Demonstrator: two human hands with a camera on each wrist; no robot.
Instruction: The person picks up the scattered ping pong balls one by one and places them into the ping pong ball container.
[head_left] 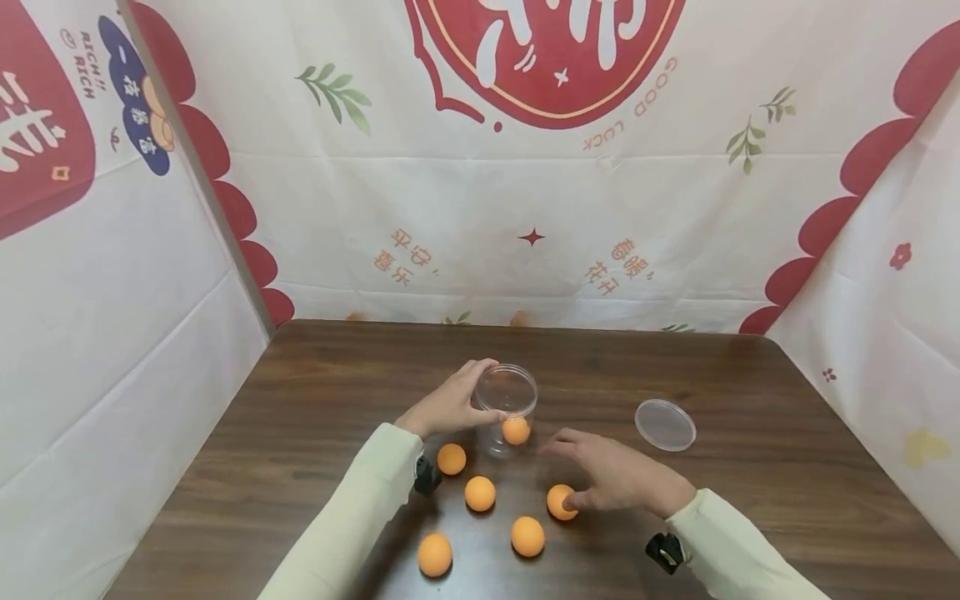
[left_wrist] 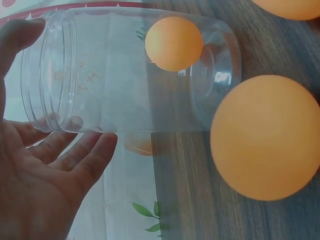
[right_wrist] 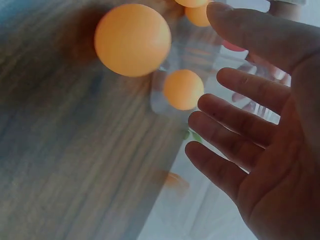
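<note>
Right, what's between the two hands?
The clear jar with an orange ball inside lies between the left hand, which grips it, and the right hand; the head view shows this.

Glossy, clear plastic jar (left_wrist: 117, 75); smooth, matt plastic-looking balls (head_left: 480, 494); thin, translucent plastic lid (head_left: 666, 425); wood-grained table (head_left: 315, 392) with a soft sheen; creased, matt cloth backdrop (head_left: 480, 200); matt cloth sleeves (head_left: 348, 508).
</note>
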